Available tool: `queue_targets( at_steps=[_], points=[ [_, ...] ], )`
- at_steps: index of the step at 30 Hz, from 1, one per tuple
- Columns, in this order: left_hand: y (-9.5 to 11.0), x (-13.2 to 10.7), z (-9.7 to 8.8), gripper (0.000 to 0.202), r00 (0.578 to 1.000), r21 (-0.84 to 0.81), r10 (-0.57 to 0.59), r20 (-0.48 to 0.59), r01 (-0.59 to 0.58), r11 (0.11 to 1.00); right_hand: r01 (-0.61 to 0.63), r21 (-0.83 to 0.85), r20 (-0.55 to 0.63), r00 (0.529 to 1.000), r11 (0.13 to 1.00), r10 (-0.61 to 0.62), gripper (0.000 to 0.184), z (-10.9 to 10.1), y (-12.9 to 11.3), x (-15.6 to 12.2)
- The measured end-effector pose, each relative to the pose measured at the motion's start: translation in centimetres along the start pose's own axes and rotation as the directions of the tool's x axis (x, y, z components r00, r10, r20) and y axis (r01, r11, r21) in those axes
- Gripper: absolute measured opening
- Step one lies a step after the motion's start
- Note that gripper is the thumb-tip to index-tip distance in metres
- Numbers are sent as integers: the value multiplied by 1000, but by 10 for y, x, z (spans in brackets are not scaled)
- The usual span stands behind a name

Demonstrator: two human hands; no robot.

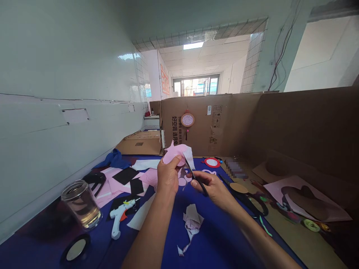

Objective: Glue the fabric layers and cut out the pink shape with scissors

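Observation:
My left hand [168, 173] grips a piece of pink paper [171, 152], thumb on top, holding it up over the blue table. White paper [189, 155] shows along its right side. In my right hand [209, 186] is a pair of dark scissors [195, 175], fingers closed round the handles. Their blades point up and left, with the tip against the pink paper; how far they are spread I cannot tell. Below and between my forearms lies a crumpled, torn paper scrap [193, 221].
On the left are a glass jar of liquid [82, 205], a round lid [76, 249], a white glue gun [120, 218], and pink sheets with black squares [136, 186]. To the right lie dark-handled scissors [246, 200] and cut pink paper [308, 198]. Cardboard [238, 123] walls the back.

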State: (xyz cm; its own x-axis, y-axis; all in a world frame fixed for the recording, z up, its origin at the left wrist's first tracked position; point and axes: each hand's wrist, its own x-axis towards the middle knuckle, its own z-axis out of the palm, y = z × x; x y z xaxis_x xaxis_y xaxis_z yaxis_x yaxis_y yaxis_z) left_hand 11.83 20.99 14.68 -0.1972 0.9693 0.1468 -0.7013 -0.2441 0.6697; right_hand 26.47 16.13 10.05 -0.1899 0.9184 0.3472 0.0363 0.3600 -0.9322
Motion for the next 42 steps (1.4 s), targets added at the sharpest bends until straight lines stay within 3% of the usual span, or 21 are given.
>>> queue_targets(
  at_steps=[15,24,42],
  points=[
    [-1,-1,0,42,1000,15,-8,5,8,1000,11,7,-1,1000,1000,-11,47,-1,-5,0],
    [-1,-5,3,40,1000,47,-29,3,29,998,-53,61,-11,998,997,54,44,-1,-5,2],
    [-2,-6,4,37,999,47,-44,16,43,998,-26,39,-24,999,999,27,42,0,-10,2]
  ],
)
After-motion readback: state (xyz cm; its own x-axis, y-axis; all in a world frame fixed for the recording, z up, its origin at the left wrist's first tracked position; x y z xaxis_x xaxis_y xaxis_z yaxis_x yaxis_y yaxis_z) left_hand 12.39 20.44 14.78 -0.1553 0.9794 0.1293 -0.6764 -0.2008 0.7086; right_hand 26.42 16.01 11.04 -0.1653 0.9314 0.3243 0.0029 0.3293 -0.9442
